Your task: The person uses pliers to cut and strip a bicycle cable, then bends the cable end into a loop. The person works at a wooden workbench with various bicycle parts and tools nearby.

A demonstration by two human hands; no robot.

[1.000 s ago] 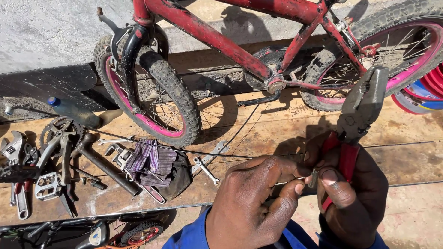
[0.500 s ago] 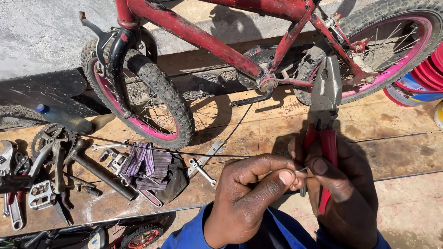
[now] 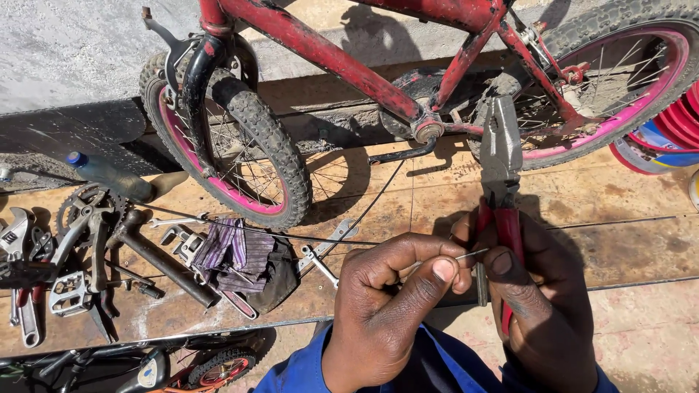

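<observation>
Over the plank workbench (image 3: 626, 211), the person's left hand (image 3: 386, 313) is closed in a pinch, thumb and forefinger clamping the end of a thin steel cable (image 3: 470, 255); right hand (image 3: 542, 306) is closed around the red-handled pliers (image 3: 501, 182), jaws pointing up and away, while its fingertips also meet the cable end. Whether the small metal sleeve (image 3: 481, 284) below the thumbs is a ferrule can't be told

Judgement on doing this well: keep the cable end short and stiff between the pinch, strands tight so they don't fray, feed straight, hold the pliers parked in the palm so they don't swing into the work

Materials: cable is fine, dark, taut-looking, running left across the boards toward the tool pile. Pliers have grey, worn steel heads and glossy red grips. Bench wood is dry, scuffed, dusty. Behind it, a small red bicycle (image 3: 349, 65) with chipped paint, knobbly black tyres, pink rims, thin spokes. Left side: striped cloth (image 3: 233, 251), crumpled; a rusty hammer (image 3: 156, 255); a chainring (image 3: 84, 207); spanners (image 3: 18, 240); a grey pedal (image 3: 69, 291), all dull metal
</observation>
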